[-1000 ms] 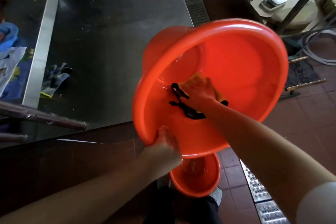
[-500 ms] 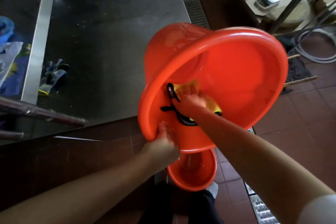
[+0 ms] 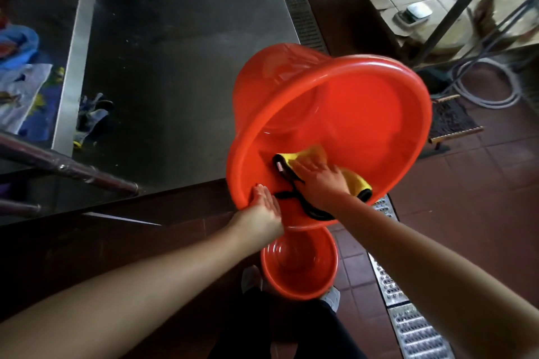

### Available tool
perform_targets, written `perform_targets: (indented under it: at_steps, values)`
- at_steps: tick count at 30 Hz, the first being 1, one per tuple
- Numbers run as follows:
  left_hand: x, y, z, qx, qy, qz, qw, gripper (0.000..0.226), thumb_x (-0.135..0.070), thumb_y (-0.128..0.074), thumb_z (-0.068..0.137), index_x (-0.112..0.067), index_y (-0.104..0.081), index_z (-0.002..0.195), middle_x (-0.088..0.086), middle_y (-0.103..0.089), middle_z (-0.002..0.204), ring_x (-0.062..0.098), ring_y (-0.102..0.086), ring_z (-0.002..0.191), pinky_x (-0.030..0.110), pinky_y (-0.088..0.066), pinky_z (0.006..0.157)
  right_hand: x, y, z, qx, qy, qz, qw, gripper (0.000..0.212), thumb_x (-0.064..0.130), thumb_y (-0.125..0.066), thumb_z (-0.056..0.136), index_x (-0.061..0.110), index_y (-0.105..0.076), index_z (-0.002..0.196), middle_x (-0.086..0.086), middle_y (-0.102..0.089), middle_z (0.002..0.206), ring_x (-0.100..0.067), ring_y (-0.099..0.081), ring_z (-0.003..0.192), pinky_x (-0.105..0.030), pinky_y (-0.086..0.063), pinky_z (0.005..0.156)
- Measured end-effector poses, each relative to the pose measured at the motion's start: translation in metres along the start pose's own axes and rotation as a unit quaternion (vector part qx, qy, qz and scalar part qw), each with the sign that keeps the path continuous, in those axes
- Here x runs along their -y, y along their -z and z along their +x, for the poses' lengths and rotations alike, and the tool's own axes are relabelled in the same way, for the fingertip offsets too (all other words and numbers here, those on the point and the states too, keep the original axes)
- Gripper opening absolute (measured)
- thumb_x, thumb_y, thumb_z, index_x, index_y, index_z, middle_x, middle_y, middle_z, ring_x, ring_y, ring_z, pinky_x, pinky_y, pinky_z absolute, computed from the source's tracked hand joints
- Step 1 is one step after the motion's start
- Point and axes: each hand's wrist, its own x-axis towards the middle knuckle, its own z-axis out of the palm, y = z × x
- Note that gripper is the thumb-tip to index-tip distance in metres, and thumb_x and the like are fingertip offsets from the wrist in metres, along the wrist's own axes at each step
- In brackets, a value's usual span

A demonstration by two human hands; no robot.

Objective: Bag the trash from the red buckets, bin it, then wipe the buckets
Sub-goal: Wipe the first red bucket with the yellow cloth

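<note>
A large red bucket (image 3: 364, 114) is tilted toward me, held up off the floor by the corner of a steel table. My left hand (image 3: 264, 211) grips its near rim. My right hand (image 3: 319, 181) is inside the bucket and presses a yellow cloth with black edging (image 3: 309, 154) flat against the near inner wall. A second, smaller red bucket (image 3: 300, 265) stands upright on the tiled floor just below, by my feet.
A dark steel table (image 3: 175, 52) fills the left, with a crumpled glove (image 3: 90, 116) on it. Metal bars (image 3: 67, 166) jut from the left. A floor drain grate (image 3: 408, 315) runs on the right. Cardboard, hoses and a metal frame stand at the upper right.
My right hand has slid the cloth along the bucket's near inner wall, from deeper inside toward the rim. The bucket has tilted slightly; my left hand keeps its grip.
</note>
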Motion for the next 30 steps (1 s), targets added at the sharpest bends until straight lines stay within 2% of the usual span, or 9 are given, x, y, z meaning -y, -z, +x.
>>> perform_targets:
  at_steps: [3, 6, 9, 11, 13, 16, 22, 27, 30]
  values:
    - [0.004, 0.010, 0.002, 0.023, 0.003, -0.002, 1.000, 0.040, -0.034, -0.065, 0.079, -0.003, -0.075, 0.104, 0.023, -0.072, 0.096, 0.037, -0.072, 0.084, 0.043, -0.059, 0.075, -0.002, 0.006, -0.018, -0.010, -0.050, -0.025, 0.998, 0.057, 0.050, -0.030, 0.102, 0.044, -0.012, 0.156, 0.003, -0.017, 0.166, -0.025, -0.005, 0.154, -0.055, -0.011, 0.117]
    - [0.012, 0.017, 0.001, 0.023, -0.001, -0.014, 1.000, 0.039, -0.029, -0.062, 0.081, -0.002, -0.073, 0.107, 0.024, -0.071, 0.099, 0.038, -0.071, 0.088, 0.046, -0.058, 0.078, 0.017, 0.001, -0.046, 0.007, -0.032, 0.018, 0.999, 0.068, 0.072, -0.011, 0.094, 0.045, -0.003, 0.156, 0.004, -0.008, 0.168, -0.023, 0.002, 0.154, -0.058, -0.009, 0.118]
    - [0.017, 0.018, -0.001, 0.031, -0.029, -0.007, 0.999, 0.039, -0.019, -0.052, 0.091, 0.006, -0.064, 0.118, 0.031, -0.066, 0.110, 0.045, -0.066, 0.100, 0.052, -0.053, 0.086, 0.013, 0.010, -0.065, 0.022, -0.011, 0.051, 0.998, 0.097, 0.093, 0.007, 0.071, 0.045, -0.001, 0.156, 0.008, -0.002, 0.168, -0.020, 0.007, 0.154, -0.056, -0.004, 0.120]
    - [0.022, 0.023, 0.000, 0.030, -0.025, -0.022, 0.999, 0.037, -0.018, -0.051, 0.092, 0.005, -0.064, 0.117, 0.030, -0.067, 0.110, 0.044, -0.067, 0.099, 0.051, -0.054, 0.086, 0.007, 0.018, -0.070, 0.023, 0.020, 0.026, 0.999, 0.095, 0.094, -0.002, 0.073, 0.046, -0.001, 0.156, 0.008, -0.002, 0.168, -0.020, 0.007, 0.154, -0.056, -0.003, 0.120]
    - [0.024, 0.026, 0.000, 0.052, -0.025, -0.054, 0.997, 0.033, -0.016, -0.054, 0.089, 0.003, -0.067, 0.112, 0.027, -0.069, 0.105, 0.042, -0.068, 0.095, 0.050, -0.055, 0.084, 0.003, 0.024, -0.071, 0.013, 0.037, -0.006, 0.999, 0.081, 0.084, -0.018, 0.085, 0.046, -0.005, 0.156, 0.008, -0.009, 0.168, -0.020, 0.002, 0.155, -0.056, -0.006, 0.120]
    - [0.026, 0.027, 0.001, 0.051, -0.007, -0.070, 0.996, 0.033, -0.032, -0.065, 0.084, -0.005, -0.075, 0.100, 0.020, -0.073, 0.092, 0.036, -0.071, 0.083, 0.046, -0.057, 0.077, 0.005, 0.028, -0.066, -0.005, 0.016, -0.018, 1.000, 0.065, 0.071, -0.025, 0.095, 0.048, -0.016, 0.154, 0.011, -0.020, 0.165, -0.020, -0.005, 0.154, -0.056, -0.009, 0.118]
    - [0.020, 0.015, 0.002, 0.024, -0.019, -0.101, 0.994, 0.057, -0.038, -0.044, 0.100, 0.012, -0.056, 0.123, 0.036, -0.060, 0.118, 0.047, -0.061, 0.108, 0.054, -0.048, 0.095, 0.021, 0.028, -0.045, 0.038, -0.020, 0.002, 0.999, 0.059, 0.067, -0.025, 0.098, 0.049, -0.020, 0.153, 0.009, -0.022, 0.164, -0.022, -0.002, 0.154, -0.062, -0.007, 0.116]
    - [0.016, 0.007, 0.005, 0.052, -0.032, -0.089, 0.994, 0.062, -0.035, -0.034, 0.103, 0.021, -0.043, 0.130, 0.047, -0.046, 0.127, 0.057, -0.052, 0.115, 0.060, -0.042, 0.098, 0.028, 0.020, 0.000, 0.028, -0.046, 0.004, 0.999, 0.054, 0.059, -0.032, 0.099, 0.047, -0.029, 0.151, 0.006, -0.031, 0.160, -0.026, -0.009, 0.152, -0.063, -0.008, 0.115]
    - [0.017, 0.008, 0.003, 0.062, -0.059, -0.095, 0.992, 0.047, -0.029, -0.050, 0.093, 0.008, -0.064, 0.119, 0.038, -0.061, 0.114, 0.050, -0.062, 0.103, 0.056, -0.051, 0.089, 0.029, 0.016, 0.039, 0.034, -0.060, 0.019, 0.997, 0.051, 0.054, -0.036, 0.099, 0.046, -0.033, 0.150, 0.005, -0.033, 0.160, -0.027, -0.011, 0.152, -0.061, -0.010, 0.115]
